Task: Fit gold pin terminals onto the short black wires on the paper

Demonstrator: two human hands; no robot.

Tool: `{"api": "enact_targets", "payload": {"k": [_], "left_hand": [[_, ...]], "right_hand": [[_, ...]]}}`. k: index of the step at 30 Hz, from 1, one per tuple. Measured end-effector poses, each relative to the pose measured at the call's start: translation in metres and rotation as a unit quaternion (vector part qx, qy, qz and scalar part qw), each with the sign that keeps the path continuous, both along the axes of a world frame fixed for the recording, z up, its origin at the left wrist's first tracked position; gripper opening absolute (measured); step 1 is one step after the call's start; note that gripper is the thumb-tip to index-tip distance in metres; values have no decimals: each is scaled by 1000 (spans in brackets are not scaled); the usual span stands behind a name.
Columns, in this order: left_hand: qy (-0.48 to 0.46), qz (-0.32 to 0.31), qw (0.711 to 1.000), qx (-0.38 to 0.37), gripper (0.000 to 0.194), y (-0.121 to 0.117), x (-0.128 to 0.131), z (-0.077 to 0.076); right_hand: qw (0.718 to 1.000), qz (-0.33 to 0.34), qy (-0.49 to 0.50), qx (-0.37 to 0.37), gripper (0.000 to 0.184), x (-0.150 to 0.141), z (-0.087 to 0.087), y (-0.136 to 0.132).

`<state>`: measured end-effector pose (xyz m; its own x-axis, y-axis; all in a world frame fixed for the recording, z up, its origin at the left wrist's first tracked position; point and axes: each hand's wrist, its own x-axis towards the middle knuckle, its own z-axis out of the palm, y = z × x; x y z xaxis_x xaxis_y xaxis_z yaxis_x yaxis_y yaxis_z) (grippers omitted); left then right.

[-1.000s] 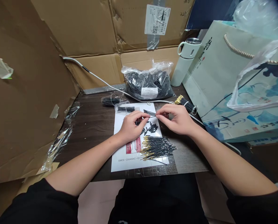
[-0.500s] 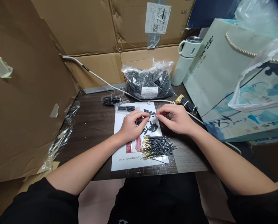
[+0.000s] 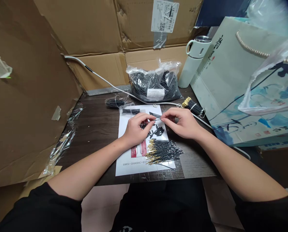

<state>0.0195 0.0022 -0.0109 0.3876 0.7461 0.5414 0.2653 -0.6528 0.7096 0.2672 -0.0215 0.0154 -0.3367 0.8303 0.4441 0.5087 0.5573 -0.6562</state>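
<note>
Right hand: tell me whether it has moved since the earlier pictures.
No, not visibly: the right hand keeps its place against the right edge of the paper; only the whole view shifted slightly.

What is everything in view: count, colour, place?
Rectangular table: one, dark brown, centre
Printed paper sheet: one, white, on table
Thin strand: one, black, above sheet
Loose gold-tipped rods: many, black, sheet's near right
Short cylindrical pieces: many, black, sheet's middle
Filled plastic bag: one, clear, rear centre
Banded gold-tipped bundle: one, black, rear right
Wrapped thin bundles: two, black, rear left
Round cable: one, white, across rear
Handled flask: one, pale green, rear right
Tall paper bag: one, pale green, right
Cardboard walls: several, brown, left, rear
Left hand: one, bare, over sheet
Right hand: one, bare, sheet's right edge
</note>
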Motion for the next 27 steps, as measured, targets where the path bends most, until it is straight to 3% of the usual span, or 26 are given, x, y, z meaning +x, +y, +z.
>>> {"api": "enact_targets", "payload": {"k": [27], "left_hand": [[4, -6, 1000, -5, 8, 0, 0, -1]], "right_hand": [[1000, 7, -1, 2, 11, 1, 1, 1]]}}
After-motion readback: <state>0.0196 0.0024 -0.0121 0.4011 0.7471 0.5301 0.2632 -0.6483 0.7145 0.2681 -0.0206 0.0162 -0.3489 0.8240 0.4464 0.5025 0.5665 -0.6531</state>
